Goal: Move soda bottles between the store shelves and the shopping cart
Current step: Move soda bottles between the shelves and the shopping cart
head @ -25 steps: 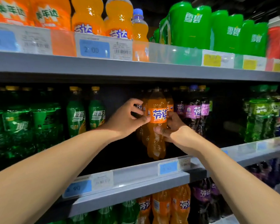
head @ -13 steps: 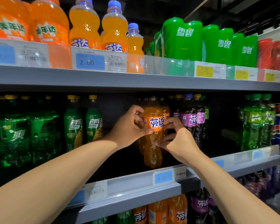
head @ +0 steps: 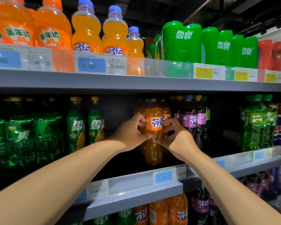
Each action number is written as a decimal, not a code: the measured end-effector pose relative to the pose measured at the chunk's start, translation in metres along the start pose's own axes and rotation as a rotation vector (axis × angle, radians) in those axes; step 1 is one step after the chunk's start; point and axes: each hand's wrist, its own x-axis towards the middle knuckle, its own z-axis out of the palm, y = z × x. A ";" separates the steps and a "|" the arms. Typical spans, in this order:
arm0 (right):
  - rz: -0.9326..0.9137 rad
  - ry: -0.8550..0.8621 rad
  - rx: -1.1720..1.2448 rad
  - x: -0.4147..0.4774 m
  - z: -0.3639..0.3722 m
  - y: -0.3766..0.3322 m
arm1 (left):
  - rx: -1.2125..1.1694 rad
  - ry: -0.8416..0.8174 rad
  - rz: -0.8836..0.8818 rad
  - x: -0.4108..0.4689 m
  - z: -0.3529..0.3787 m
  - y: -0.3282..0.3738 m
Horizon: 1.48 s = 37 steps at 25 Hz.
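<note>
An orange soda bottle (head: 153, 127) with an orange and blue label stands upright at the front of the middle shelf (head: 136, 189). My left hand (head: 130, 133) grips its left side, fingers curled around the waist. My right hand (head: 177, 138) grips its right side, fingertips meeting the left hand's in front of the bottle. More orange bottles stand right behind it, partly hidden. No shopping cart shows in this view.
Purple soda bottles (head: 191, 120) stand just right of my hands, green bottles (head: 86, 127) to the left with a dark gap between. The upper shelf (head: 136, 82) holds orange bottles and green can packs. More bottles sit on the shelf below.
The view has tilted up, so the shelves sit lower in frame. Both hands stay closed around the orange bottle, now slightly further in on the shelf.
</note>
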 end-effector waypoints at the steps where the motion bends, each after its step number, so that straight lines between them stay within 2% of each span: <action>1: -0.024 0.012 -0.032 -0.002 -0.002 0.001 | 0.018 -0.001 0.001 -0.004 -0.002 -0.002; 3: -0.114 0.055 -0.117 -0.006 -0.004 0.002 | 0.048 0.022 0.018 -0.013 -0.009 -0.006; 5: -0.190 0.012 -0.175 -0.007 -0.004 0.000 | 0.060 0.021 0.031 -0.022 -0.016 -0.007; 11: -0.120 -0.149 -0.287 -0.009 0.002 0.004 | 0.063 -0.022 0.040 -0.062 -0.041 -0.010; 14: -0.076 -0.142 -0.185 -0.018 -0.001 -0.002 | 0.036 -0.037 0.033 -0.083 -0.055 -0.011; 17: -0.144 -0.064 0.045 -0.041 -0.008 -0.017 | -0.016 0.000 0.025 -0.108 -0.068 -0.016; 22: -0.243 -0.166 0.347 -0.085 0.009 -0.043 | 0.002 0.087 0.064 -0.158 -0.079 -0.027; 28: -0.357 -0.239 0.352 -0.126 0.059 -0.082 | 0.150 0.213 0.011 -0.230 -0.097 -0.044; 37: -0.477 -0.379 0.413 -0.225 0.169 -0.173 | 0.311 0.367 -0.261 -0.412 -0.177 -0.065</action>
